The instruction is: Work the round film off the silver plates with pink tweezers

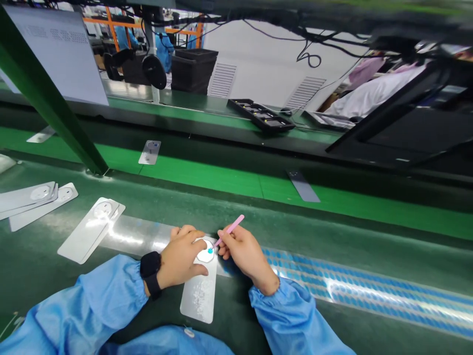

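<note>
A flat grey plate [199, 296] with a white round disc at its top end lies on the green bench in front of me. My left hand [181, 259] presses down on the plate, fingers curled around the disc. My right hand [244, 254] pinches pink tweezers [229, 230] whose tip touches a small blue dot sticker on the disc. Both arms wear blue sleeves, and a black watch [151, 271] sits on the left wrist.
A sheet of blue dot stickers [354, 288] stretches to the right. Stacks of similar grey plates [90, 229] lie at left. More plates ride the green conveyor [207, 175] behind. A black tray [260, 116] sits beyond, and a green post [55, 103] slants at left.
</note>
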`<state>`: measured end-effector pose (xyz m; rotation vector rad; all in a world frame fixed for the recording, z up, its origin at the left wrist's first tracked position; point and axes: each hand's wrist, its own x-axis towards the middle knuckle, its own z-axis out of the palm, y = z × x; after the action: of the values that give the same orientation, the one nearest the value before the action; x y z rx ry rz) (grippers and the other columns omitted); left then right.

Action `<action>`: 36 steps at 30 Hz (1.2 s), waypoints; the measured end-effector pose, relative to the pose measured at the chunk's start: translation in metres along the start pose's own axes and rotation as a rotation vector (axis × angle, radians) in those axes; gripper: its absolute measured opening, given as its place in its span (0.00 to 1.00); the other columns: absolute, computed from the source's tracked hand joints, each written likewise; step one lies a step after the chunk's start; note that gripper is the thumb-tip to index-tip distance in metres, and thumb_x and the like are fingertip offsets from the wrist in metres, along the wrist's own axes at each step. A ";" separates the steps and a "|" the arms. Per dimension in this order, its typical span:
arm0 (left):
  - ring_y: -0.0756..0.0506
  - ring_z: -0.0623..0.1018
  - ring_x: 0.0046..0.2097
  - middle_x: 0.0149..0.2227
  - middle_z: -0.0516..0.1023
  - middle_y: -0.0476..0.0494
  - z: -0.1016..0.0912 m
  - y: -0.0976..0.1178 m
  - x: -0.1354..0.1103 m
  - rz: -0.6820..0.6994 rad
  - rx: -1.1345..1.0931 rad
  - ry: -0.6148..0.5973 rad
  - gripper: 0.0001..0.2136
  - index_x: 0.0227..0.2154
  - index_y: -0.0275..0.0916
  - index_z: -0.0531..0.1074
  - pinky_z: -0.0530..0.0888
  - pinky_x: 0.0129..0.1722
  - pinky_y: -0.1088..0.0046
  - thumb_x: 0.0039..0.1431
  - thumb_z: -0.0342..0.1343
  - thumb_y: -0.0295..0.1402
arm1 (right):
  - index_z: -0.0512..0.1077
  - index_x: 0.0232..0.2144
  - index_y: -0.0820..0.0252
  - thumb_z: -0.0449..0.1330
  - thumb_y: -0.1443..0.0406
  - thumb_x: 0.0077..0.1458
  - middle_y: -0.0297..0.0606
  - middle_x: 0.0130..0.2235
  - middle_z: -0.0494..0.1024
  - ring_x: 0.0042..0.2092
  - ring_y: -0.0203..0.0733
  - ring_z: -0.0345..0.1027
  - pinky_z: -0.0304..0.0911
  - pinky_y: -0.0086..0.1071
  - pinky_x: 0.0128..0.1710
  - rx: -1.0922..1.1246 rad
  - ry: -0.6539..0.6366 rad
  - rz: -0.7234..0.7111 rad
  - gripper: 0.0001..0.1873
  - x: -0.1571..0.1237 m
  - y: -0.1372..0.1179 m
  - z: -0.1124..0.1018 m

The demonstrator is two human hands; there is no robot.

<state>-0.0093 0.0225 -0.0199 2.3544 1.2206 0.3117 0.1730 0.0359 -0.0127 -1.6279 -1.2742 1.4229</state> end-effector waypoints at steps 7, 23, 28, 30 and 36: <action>0.37 0.66 0.52 0.51 0.73 0.41 -0.002 0.002 0.000 -0.008 0.014 -0.002 0.21 0.37 0.41 0.73 0.59 0.48 0.56 0.42 0.69 0.44 | 0.66 0.22 0.58 0.59 0.57 0.50 0.31 0.17 0.71 0.17 0.33 0.64 0.59 0.26 0.17 -0.017 0.017 0.027 0.12 -0.002 -0.006 0.001; 0.37 0.66 0.52 0.51 0.73 0.42 -0.003 0.003 0.000 -0.016 0.028 -0.018 0.21 0.37 0.40 0.72 0.60 0.47 0.56 0.41 0.70 0.43 | 0.66 0.23 0.58 0.57 0.62 0.52 0.30 0.16 0.72 0.17 0.34 0.66 0.61 0.27 0.18 -0.098 0.046 0.049 0.08 -0.005 -0.009 0.002; 0.37 0.66 0.52 0.51 0.73 0.43 -0.002 0.003 -0.002 0.008 0.042 0.033 0.20 0.36 0.41 0.72 0.60 0.47 0.57 0.41 0.69 0.43 | 0.66 0.24 0.58 0.55 0.63 0.53 0.30 0.16 0.73 0.18 0.34 0.66 0.61 0.26 0.19 -0.126 0.036 0.034 0.08 -0.006 -0.010 0.002; 0.37 0.66 0.51 0.51 0.73 0.43 -0.002 0.003 -0.002 0.016 0.050 0.037 0.20 0.36 0.41 0.72 0.60 0.47 0.57 0.42 0.69 0.43 | 0.66 0.24 0.58 0.55 0.63 0.54 0.30 0.16 0.72 0.18 0.34 0.66 0.61 0.26 0.19 -0.132 0.037 0.032 0.08 -0.006 -0.010 0.002; 0.37 0.65 0.52 0.52 0.72 0.44 -0.003 0.003 -0.003 0.026 0.070 0.009 0.18 0.39 0.45 0.75 0.59 0.46 0.56 0.45 0.68 0.43 | 0.66 0.24 0.58 0.56 0.64 0.53 0.29 0.16 0.72 0.18 0.35 0.67 0.62 0.26 0.19 -0.126 0.038 0.033 0.07 -0.006 -0.011 0.002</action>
<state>-0.0101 0.0196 -0.0154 2.4326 1.2244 0.2926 0.1685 0.0337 -0.0010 -1.7580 -1.3442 1.3491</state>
